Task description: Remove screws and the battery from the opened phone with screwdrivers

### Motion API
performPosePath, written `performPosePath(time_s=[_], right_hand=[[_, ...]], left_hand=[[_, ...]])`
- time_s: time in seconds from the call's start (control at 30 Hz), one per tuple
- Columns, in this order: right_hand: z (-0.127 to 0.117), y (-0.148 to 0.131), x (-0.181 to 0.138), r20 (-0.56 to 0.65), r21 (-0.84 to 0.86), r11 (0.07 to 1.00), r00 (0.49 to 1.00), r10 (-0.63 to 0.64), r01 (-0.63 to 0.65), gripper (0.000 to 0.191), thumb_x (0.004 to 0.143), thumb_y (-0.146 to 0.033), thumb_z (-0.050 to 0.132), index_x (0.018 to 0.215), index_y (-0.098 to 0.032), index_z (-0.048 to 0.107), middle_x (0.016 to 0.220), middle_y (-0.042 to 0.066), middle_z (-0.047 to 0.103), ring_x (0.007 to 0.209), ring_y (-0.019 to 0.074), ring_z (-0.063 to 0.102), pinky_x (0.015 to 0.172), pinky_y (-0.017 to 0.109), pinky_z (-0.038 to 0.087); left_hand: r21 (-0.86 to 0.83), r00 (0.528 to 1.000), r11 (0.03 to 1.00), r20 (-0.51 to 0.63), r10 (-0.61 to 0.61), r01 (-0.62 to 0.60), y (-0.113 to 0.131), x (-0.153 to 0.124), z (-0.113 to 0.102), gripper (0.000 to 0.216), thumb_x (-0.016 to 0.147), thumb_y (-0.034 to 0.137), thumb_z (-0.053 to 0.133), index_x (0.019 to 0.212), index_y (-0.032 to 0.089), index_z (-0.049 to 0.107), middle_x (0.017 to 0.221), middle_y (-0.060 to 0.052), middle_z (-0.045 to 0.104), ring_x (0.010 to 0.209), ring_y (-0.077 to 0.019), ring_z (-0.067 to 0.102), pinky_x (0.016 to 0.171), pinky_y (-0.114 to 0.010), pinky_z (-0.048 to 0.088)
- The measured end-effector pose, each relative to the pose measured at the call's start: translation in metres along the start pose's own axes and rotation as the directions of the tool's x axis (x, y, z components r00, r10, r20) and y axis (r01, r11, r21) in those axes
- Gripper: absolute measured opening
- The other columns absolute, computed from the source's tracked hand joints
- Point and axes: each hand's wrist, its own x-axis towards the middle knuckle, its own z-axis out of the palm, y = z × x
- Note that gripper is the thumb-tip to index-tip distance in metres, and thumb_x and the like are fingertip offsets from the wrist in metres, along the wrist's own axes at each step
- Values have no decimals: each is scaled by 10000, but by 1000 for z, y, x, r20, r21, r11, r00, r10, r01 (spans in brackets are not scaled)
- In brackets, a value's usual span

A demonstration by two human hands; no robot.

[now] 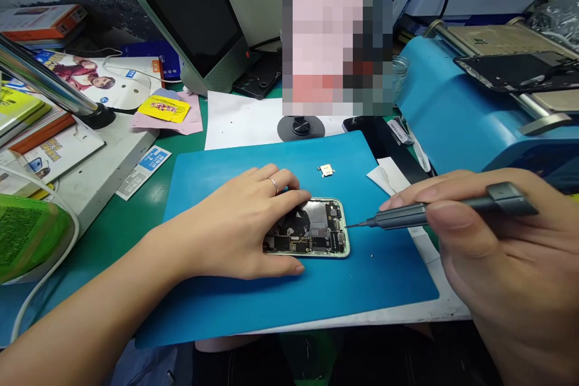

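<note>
My left hand (pixel 235 223) is wrapped over the left end of an opened smartphone (pixel 322 224), thumb along its near edge and fingers along its far edge. The phone lies flat with circuit boards and connectors bare; my palm hides its left part. In my right hand (pixel 493 259) is a slim dark grey screwdriver (pixel 400 216), held nearly level. Its thin tip reaches the phone's right edge; whether it touches cannot be made out. Behind the phone lies a small silver metal piece (pixel 326 170). A tiny screw-like speck (pixel 372 256) is on the mat at right.
A blue mat (pixel 217 307) lies under the work. At right stands a blue machine (pixel 434 102) bearing a dark phone screen (pixel 511 69). A tablet-like display (pixel 194 18) stands behind; boxes (pixel 49 132) and a green packet (pixel 34 235) are at left.
</note>
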Motion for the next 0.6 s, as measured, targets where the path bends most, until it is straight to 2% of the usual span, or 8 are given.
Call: performPosePath(time_s=[0.1, 0.3, 0.43, 0.6], right_hand=[[5, 5, -6, 86, -97, 987, 989, -123, 131, 91, 982, -288, 772, 895, -267, 754, 891, -64, 775, 762, 123, 735, 701, 307, 565], [8, 9, -13, 215, -68, 985, 966, -144, 162, 53, 980, -275, 772, 953, -280, 728, 874, -79, 764, 790, 113, 757, 736, 269, 600], [11, 9, -14, 214, -83, 983, 966, -144, 165, 40, 989, -297, 760, 962, -294, 730, 884, -68, 776, 762, 123, 752, 696, 270, 590], [12, 9, -15, 207, -65, 988, 970, -126, 142, 50, 979, -281, 771, 947, -287, 732, 883, -70, 778, 786, 123, 762, 728, 265, 599]], left_hand=[[21, 1000, 1000, 10, 5, -5, -1, 0, 0, 722, 916, 578, 805, 1469, 154, 618, 1362, -157, 656, 1124, -322, 641, 944, -493, 567], [17, 999, 999, -13, 29, -29, -3, -1, 2, 675, 923, 544, 809, 1437, 140, 638, 1312, -148, 662, 1072, -305, 643, 909, -482, 572], [15, 999, 999, -19, 34, -34, -4, -1, 2, 653, 927, 549, 802, 1416, 145, 649, 1309, -148, 662, 1060, -297, 639, 902, -468, 567], [23, 999, 999, -24, 40, -40, -4, 1, 1, 645, 922, 540, 808, 1404, 138, 660, 1292, -146, 668, 1030, -291, 642, 872, -460, 563]])
